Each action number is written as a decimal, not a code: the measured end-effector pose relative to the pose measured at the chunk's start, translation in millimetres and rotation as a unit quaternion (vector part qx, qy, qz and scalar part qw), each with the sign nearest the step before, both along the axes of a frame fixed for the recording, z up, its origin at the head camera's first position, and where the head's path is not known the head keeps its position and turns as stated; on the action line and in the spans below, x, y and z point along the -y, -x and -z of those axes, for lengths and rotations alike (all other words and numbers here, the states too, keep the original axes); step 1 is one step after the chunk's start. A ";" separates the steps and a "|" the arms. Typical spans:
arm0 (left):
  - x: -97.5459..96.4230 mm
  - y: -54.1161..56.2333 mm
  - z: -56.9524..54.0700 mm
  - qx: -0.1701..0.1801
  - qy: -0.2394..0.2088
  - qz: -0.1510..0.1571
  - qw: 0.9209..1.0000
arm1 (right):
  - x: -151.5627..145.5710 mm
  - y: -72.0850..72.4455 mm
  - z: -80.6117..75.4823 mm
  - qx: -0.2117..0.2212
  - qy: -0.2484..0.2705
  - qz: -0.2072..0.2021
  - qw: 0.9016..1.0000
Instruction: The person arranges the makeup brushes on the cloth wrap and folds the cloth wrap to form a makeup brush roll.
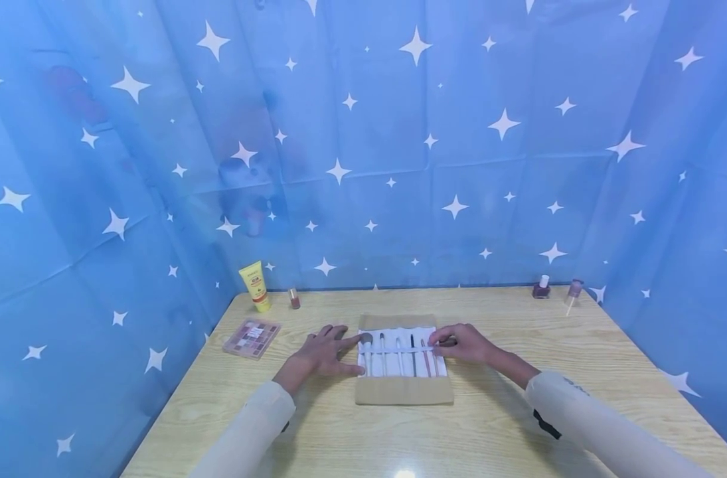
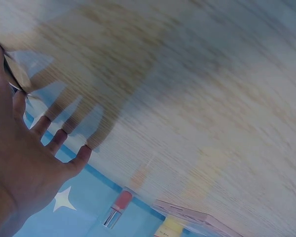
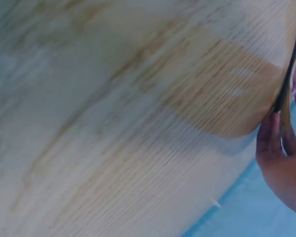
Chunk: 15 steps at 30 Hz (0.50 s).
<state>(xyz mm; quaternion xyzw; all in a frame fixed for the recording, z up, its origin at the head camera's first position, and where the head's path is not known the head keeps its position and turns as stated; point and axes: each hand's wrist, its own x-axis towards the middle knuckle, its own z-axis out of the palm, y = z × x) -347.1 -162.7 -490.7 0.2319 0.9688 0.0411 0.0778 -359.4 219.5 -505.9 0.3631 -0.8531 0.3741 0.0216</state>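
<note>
A tan fabric makeup brush roll [image 1: 403,392] lies unrolled on the table, its white lining holding several makeup brushes [image 1: 399,352] under a pale strap. My left hand [image 1: 325,352] spreads its fingers at the roll's left side, index finger and thumb reaching its edge; the left wrist view shows this hand [image 2: 27,153] from the side, fingers apart. At the right side, my right hand [image 1: 466,344] has its fingers curled and pinches the roll's edge by the strap. In the right wrist view, the fingers of this hand [image 3: 286,158] meet at the dark edge.
An eyeshadow palette [image 1: 252,338], a yellow tube [image 1: 255,287] and a small red-and-clear bottle [image 1: 294,299] are at the left. Far right stand a dark nail polish bottle [image 1: 541,288] and a mauve-topped item [image 1: 574,289]. A blue star-patterned curtain [image 1: 387,146] surrounds the wooden table [image 1: 339,438].
</note>
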 end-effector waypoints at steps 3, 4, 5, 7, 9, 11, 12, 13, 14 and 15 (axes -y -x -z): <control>0.2 0.4 1.3 0.000 -0.002 0.000 1.000 | -0.6 -0.8 1.3 -0.013 0.010 -0.008 1.000; 0.3 0.6 1.7 0.000 -0.002 0.001 1.000 | -0.8 -1.0 1.7 -0.018 0.012 -0.009 1.000; 0.4 0.8 2.1 -0.001 -0.001 0.002 1.000 | -0.8 -1.2 2.0 -0.024 0.012 -0.006 1.000; 0.3 0.8 2.3 -0.003 -0.002 0.002 1.000 | -0.7 -2.0 2.2 -0.034 0.010 0.005 0.999; 0.0 0.4 2.5 -0.004 -0.008 0.002 1.000 | -0.5 -3.3 1.5 -0.050 0.006 0.021 0.999; -1.1 -0.7 3.1 -0.003 -0.017 0.000 1.000 | 0.6 -6.1 -0.6 -0.068 0.004 0.039 0.997; -2.1 -1.6 3.3 0.000 -0.025 -0.003 1.000 | 1.4 -8.1 -2.0 -0.081 0.005 0.045 0.996; -3.2 -3.1 3.4 0.001 -0.033 -0.006 0.999 | 2.5 -10.4 -3.5 -0.095 0.002 0.050 0.994; -4.4 -4.6 4.0 0.000 -0.037 -0.009 0.999 | 4.1 -13.4 -5.6 -0.109 -0.002 0.055 0.993; -6.1 -6.6 3.9 -0.002 -0.043 -0.013 0.999 | 5.9 -17.1 -8.1 -0.120 -0.006 0.056 0.991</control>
